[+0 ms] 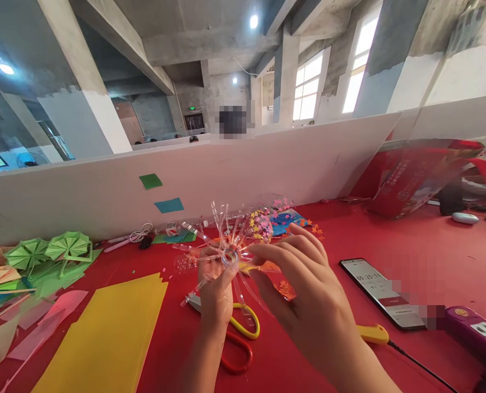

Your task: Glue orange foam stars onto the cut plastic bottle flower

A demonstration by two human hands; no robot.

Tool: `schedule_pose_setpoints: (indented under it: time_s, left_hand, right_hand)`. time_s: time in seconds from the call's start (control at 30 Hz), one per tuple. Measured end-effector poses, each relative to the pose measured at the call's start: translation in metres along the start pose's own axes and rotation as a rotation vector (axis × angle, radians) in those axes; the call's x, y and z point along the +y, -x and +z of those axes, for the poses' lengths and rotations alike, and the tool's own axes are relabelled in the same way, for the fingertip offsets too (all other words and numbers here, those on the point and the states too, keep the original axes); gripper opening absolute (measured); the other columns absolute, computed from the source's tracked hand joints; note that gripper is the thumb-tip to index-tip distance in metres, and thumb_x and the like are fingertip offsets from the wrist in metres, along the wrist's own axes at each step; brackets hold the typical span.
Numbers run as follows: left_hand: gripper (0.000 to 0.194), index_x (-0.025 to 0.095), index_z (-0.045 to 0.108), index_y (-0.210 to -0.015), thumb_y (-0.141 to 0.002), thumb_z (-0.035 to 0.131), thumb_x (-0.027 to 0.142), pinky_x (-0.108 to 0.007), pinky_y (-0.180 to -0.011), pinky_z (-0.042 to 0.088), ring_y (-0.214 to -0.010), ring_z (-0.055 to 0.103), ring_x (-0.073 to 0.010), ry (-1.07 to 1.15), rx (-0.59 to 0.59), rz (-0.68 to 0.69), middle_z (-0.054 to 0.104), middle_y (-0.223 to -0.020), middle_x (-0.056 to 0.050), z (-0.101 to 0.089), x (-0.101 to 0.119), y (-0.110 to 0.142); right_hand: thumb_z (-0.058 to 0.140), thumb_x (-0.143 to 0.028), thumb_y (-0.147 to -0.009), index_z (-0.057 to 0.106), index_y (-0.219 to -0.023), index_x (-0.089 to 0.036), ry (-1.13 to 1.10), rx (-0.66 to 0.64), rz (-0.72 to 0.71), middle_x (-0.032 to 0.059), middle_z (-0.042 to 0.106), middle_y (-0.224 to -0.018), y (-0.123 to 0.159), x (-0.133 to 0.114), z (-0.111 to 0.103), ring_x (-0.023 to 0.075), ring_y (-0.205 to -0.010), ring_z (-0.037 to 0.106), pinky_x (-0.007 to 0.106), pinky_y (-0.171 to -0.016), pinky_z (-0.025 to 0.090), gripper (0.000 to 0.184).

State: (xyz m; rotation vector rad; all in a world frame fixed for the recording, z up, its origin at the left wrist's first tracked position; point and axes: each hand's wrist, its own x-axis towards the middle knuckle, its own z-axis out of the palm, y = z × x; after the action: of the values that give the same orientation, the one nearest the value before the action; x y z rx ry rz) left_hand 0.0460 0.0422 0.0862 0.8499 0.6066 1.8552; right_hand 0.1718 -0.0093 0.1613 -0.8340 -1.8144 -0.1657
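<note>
My left hand (217, 292) grips a clear plastic bottle top (230, 256), its round neck facing me. Long strips cut from the plastic fan out around the neck. Close on the right, my right hand (304, 278) has its thumb and index finger apart beside the strips. Whether a fingertip touches a strip, I cannot tell. Beneath my hands lie scissors (237, 360) with one red and one yellow handle loop, partly hidden by my left hand. Orange paper stars (286, 289) show behind my right fingers.
Yellow paper sheets (107, 327) and green folded paper umbrellas (69, 245) lie left. On the right are a phone (379, 292), a yellow-handled corded tool (373, 334), a purple power strip (475, 333) and a red bag (418, 177). A white partition (103, 191) stands behind.
</note>
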Motion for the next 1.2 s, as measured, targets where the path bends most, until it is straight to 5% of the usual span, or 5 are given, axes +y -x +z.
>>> schedule_pose_setpoints:
  time_s: [0.4,0.57,0.7,0.9,1.2]
  left_hand:
    - [0.026,0.021,0.065,-0.08,-0.057,0.072,0.013,-0.042,-0.094,0.046,-0.1,0.064,-0.0245,0.113,-0.029,-0.073,0.07,-0.089,-0.003,0.0,0.0,-0.003]
    - [0.026,0.021,0.066,-0.078,-0.054,0.072,0.01,-0.043,-0.095,0.048,-0.098,0.065,-0.0234,0.175,-0.008,-0.13,0.071,-0.091,-0.002,0.0,-0.001,-0.002]
    - [0.026,0.02,0.066,-0.077,-0.053,0.073,0.011,-0.039,-0.094,0.049,-0.095,0.065,-0.0207,0.23,-0.003,-0.164,0.07,-0.092,-0.001,-0.001,-0.003,-0.001]
    - [0.02,0.018,0.066,-0.073,-0.057,0.068,0.006,-0.04,-0.093,0.05,-0.095,0.066,-0.0212,0.233,-0.042,-0.234,0.071,-0.092,-0.002,-0.003,0.001,0.006]
    - [0.023,0.015,0.07,-0.073,-0.056,0.063,0.002,-0.033,-0.088,0.053,-0.087,0.068,-0.0194,0.317,-0.005,-0.436,0.072,-0.083,-0.006,-0.032,0.018,0.034]
  right_hand:
    - [0.055,-0.008,-0.082,0.059,-0.091,-0.027,0.03,0.227,0.107,-0.0017,0.064,-0.075,0.003,0.011,-0.027,0.0193,-0.082,0.059,0.042,-0.093,0.042,0.021]
    - [0.055,-0.011,-0.084,0.06,-0.09,-0.024,0.053,0.161,0.104,0.0007,0.066,-0.08,0.0,0.013,-0.025,0.0208,-0.093,0.059,0.034,-0.079,0.047,0.014]
    - [0.054,-0.012,-0.085,0.06,-0.088,-0.022,0.02,0.143,0.136,0.0005,0.065,-0.08,-0.003,0.012,-0.028,0.0167,-0.079,0.06,0.029,-0.069,0.046,0.012]
    - [0.052,-0.012,-0.087,0.06,-0.088,-0.02,0.003,0.132,0.17,0.0009,0.065,-0.083,-0.004,0.02,-0.032,0.0139,-0.078,0.058,0.026,-0.07,0.045,0.011]
    - [0.052,-0.013,-0.086,0.061,-0.083,-0.019,-0.104,-0.171,-0.011,0.0032,0.064,-0.078,-0.001,0.014,-0.024,0.0167,-0.075,0.053,0.03,-0.069,0.044,0.011]
